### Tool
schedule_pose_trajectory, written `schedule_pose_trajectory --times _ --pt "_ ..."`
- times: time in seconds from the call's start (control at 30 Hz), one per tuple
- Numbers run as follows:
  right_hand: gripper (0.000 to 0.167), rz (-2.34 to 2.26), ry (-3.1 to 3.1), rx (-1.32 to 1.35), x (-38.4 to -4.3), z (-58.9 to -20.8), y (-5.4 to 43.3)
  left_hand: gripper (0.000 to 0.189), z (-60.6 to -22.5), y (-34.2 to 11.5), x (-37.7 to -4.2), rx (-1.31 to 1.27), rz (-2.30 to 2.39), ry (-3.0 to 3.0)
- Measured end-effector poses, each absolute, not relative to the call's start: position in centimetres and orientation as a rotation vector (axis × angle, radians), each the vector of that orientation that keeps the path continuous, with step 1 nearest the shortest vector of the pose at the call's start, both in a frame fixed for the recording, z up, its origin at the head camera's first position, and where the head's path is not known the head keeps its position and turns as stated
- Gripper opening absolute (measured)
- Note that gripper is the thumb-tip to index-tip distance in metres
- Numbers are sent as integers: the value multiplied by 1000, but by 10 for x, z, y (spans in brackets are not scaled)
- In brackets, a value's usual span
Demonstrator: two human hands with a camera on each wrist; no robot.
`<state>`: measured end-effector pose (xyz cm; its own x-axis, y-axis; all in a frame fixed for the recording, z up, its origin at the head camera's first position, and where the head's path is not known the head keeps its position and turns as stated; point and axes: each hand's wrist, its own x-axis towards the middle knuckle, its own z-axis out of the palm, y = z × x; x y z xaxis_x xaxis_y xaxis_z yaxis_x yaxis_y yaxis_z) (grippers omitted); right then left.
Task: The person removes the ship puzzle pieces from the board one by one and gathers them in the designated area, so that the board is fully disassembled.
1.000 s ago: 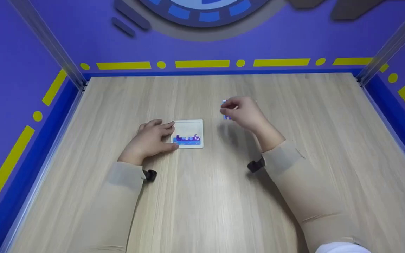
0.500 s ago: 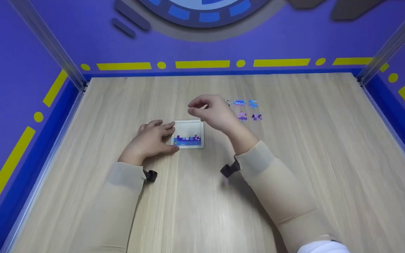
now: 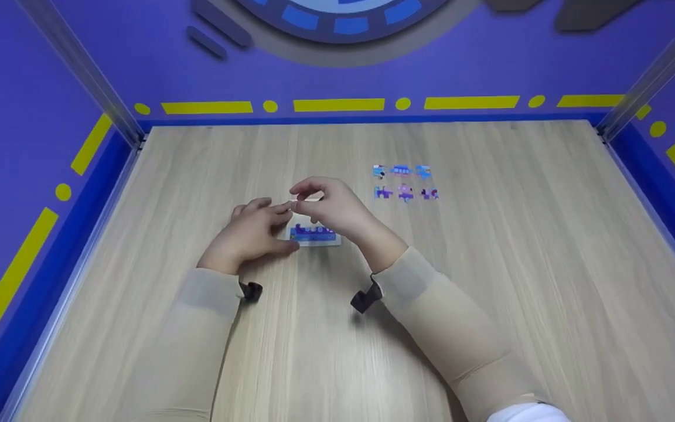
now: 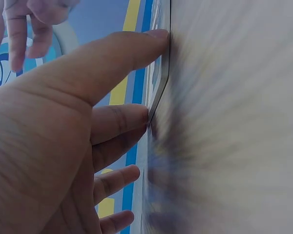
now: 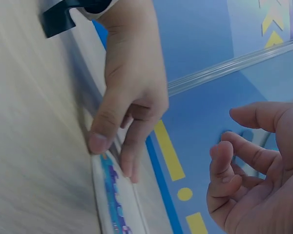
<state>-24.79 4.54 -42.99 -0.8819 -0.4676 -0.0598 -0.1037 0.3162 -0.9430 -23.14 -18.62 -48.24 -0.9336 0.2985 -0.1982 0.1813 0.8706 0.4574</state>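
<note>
A small white puzzle tray [image 3: 330, 243] lies on the table, its lower part filled with a blue and purple picture strip [image 3: 314, 235]. My left hand [image 3: 252, 231] holds the tray's left side, thumb at the near corner and fingers at the far one. The left wrist view shows the thumb and a fingertip on the tray's edge [image 4: 159, 90]. Above the tray's far part hovers my right hand [image 3: 337, 205], hiding some of it. In the right wrist view the right hand's fingers [image 5: 259, 161] are loosely bent, thumb apart from the index finger, and no piece shows between them.
Several loose jigsaw pieces [image 3: 405, 192] lie in two rows on the table, to the right and beyond the tray. Blue-purple walls with yellow markings [image 3: 338, 105] enclose the wooden table [image 3: 490, 234] at the back and sides.
My right hand has moved left from over the loose pieces to above the tray, uncovering both rows. The left hand has stayed in place at the tray's left side.
</note>
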Motion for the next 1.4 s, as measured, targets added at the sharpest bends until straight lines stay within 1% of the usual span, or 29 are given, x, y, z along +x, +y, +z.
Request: schedule_pose_trajectory --times 0.17,0.3,0.47,0.6,0.73,0.97,1.23,1.33,1.4 --pt "45 -1536 2294 -476 -249 -442 38 87 -482 -186 -233 402 625 2792" --pt "51 -1456 2349 -485 -249 -452 33 81 -482 -187 -232 434 642 2795" --pt "52 -1349 2394 -517 -248 -462 28 81 -482 -188 -231 447 649 2796" --pt "50 -1267 2435 -489 -249 -469 24 84 -482 -189 -230 466 627 2805" --pt "52 -1177 2460 -477 -249 -475 23 84 -484 -189 -231 467 619 2806" --pt "44 -1039 2564 -568 -248 -478 22 84 -485 -189 -233 464 619 2813" --pt "43 -874 2632 -591 -246 -479 23 86 -483 -188 -232 483 610 2814" --pt "35 -850 2635 -599 -246 -479 23 86 -483 -189 -232 485 614 2814" --pt "26 -839 2636 -611 -247 -480 22 86 -484 -189 -232 487 612 2816"
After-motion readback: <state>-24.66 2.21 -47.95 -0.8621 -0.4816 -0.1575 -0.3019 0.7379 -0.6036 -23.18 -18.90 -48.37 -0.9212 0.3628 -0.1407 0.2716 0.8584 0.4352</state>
